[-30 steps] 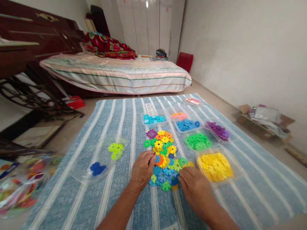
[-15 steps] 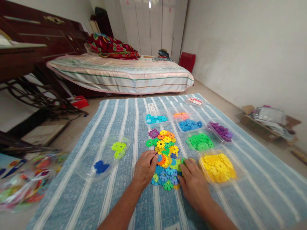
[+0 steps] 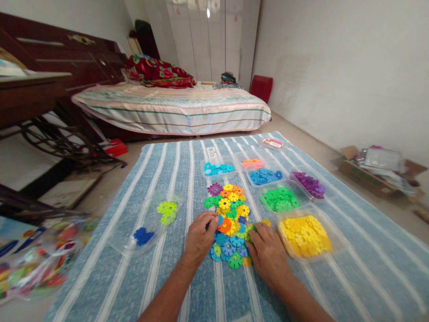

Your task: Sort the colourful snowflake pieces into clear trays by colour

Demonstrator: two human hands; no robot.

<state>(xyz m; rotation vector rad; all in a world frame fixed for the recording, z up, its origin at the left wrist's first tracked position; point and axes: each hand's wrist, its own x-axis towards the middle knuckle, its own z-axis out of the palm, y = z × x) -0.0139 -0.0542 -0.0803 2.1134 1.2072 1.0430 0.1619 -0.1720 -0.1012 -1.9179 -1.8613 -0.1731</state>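
- Left hand (image 3: 198, 239): fingertips down on left edge of mixed disc pile (image 3: 229, 226), pinching at a blue/orange piece; grip closed on a disc, exact piece hard to tell.
- Right hand (image 3: 268, 255): fingers spread flat on pile's right edge by a green disc; grip not closed, pressing only.
- Pile on striped blue mat (image 3: 174, 170), centre, between both hands; sorted trays just beyond and right: yellow tray (image 3: 305, 231) next to right hand, green tray (image 3: 279, 199), blue tray (image 3: 264, 175), purple tray (image 3: 310, 183).
- To do well, by judgement: isolate one disc w/ fingertips, lift clear before moving, steady rest of pile w/ other hand.
- Vs 0.5 s ago: right hand moved slightly inward over pile; left hand approx. same spot; view shifted a little.
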